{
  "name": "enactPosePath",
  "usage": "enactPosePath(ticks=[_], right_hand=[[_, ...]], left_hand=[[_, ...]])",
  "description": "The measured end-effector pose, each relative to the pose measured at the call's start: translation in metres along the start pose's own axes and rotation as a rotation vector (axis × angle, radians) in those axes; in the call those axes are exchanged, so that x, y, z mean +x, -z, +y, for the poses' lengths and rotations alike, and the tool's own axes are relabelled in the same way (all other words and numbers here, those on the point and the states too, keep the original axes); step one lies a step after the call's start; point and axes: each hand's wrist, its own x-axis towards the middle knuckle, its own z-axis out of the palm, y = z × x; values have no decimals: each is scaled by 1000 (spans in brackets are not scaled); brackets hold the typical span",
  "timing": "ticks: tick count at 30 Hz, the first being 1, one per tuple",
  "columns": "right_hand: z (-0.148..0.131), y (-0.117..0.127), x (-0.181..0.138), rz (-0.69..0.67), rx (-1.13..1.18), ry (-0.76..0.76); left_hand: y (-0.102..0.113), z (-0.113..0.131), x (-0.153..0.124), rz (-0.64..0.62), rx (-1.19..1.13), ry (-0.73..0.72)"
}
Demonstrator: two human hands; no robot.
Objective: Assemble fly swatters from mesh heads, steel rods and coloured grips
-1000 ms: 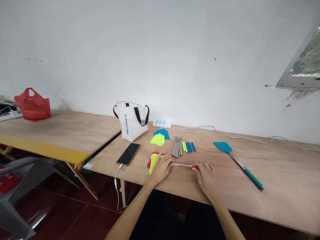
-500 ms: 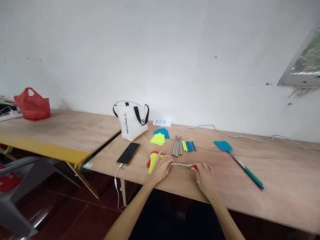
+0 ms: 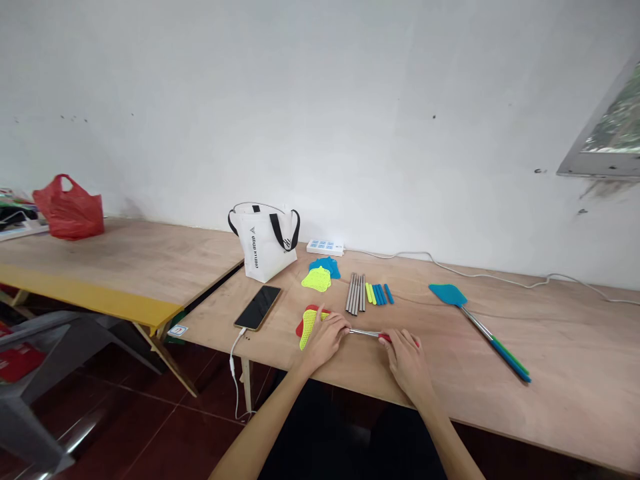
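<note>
left hand (image 3: 324,340), right hand (image 3: 406,357) tight on swatter rod (image 3: 367,333), red handle (image 3: 385,338) mostly hidden

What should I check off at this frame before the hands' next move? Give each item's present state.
1. Left hand closed on the rod end by the mesh heads: ok.
2. Right hand closed on the red grip: ok.
3. Rod bare and straight between the hands: ok.
4. Rod seated in a head: cannot tell, the left hand hides it.
5. Spare rods and phone apart from both hands: ok.
</note>
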Motion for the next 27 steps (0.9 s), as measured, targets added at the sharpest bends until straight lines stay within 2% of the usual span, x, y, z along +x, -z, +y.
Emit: enactPosePath(ticks=[9,14,21,27], right_hand=[[9,0,-1,-1,3,-66],[21,-5,4,-21,29,-102],[41,-12,15,-127,-6,-53],[52,-14,-1,-72,37,-55]], left_hand=[[-3,-3,0,46,17,76],[-5,-7,-1,-25,5,58],[-2,-8,-2,-48,-18,62],[3,-5,-3,-50,25,38]])
